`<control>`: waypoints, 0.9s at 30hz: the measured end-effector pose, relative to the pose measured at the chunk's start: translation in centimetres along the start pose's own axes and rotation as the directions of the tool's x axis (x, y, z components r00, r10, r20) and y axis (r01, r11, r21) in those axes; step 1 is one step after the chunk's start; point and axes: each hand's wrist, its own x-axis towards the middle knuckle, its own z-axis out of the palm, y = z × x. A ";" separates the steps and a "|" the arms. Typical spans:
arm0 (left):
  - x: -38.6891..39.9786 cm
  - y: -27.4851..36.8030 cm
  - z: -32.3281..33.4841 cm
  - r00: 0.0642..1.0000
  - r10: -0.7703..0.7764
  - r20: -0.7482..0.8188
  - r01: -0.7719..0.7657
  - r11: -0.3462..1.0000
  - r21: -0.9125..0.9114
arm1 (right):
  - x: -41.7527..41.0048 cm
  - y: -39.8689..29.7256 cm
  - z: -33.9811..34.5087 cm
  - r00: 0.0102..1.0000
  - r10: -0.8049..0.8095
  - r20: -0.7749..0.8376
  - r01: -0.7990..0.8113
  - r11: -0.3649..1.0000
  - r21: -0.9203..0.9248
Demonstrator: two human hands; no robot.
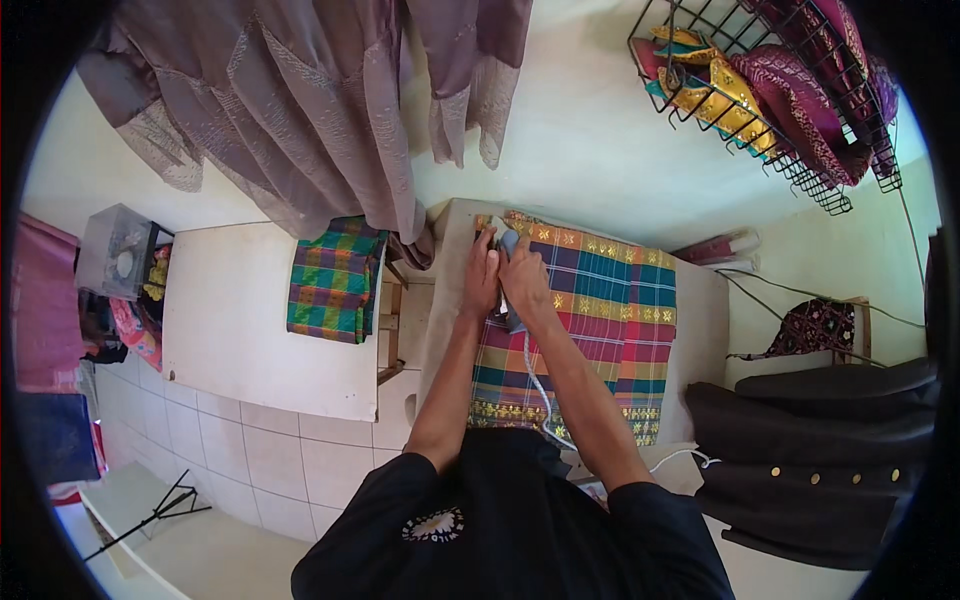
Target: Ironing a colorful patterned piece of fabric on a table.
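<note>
A plaid woven cloth (592, 322) with gold motifs lies spread over a padded table (697, 330) before me. My right hand (527, 281) grips the handle of a clothes iron (511, 241), which rests on the cloth near its far left corner. Just left of the iron, my left hand (481, 276) lies on the cloth's left edge, fingers pointing away from me. Its fingertips are partly hard to make out. From the iron's heel a pale braided cord (536, 382) runs back across the cloth towards my body. My right hand hides much of the iron.
On the left, a white table (232, 300) bears a folded green checked cloth (330, 277). Mauve garments (300, 97) hang overhead at the far side. A black wire basket (757, 112) holds cloths at the upper right. A dark buttoned jacket (810, 442) hangs at right.
</note>
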 end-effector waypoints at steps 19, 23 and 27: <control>0.2 0.9 0.6 0.981 0.010 0.196 -0.063 0.962 0.264 | -1.4 0.8 -0.7 0.994 0.085 -0.069 -0.086 0.996 -0.017; 0.0 0.4 0.3 0.977 -0.007 0.211 -0.054 0.958 0.283 | -1.4 0.9 -0.2 0.993 0.086 -0.079 -0.084 0.996 0.026; -0.4 0.0 0.7 0.969 0.037 0.243 -0.141 0.894 0.425 | -1.9 1.4 -0.6 0.976 0.200 -0.086 -0.195 0.979 0.064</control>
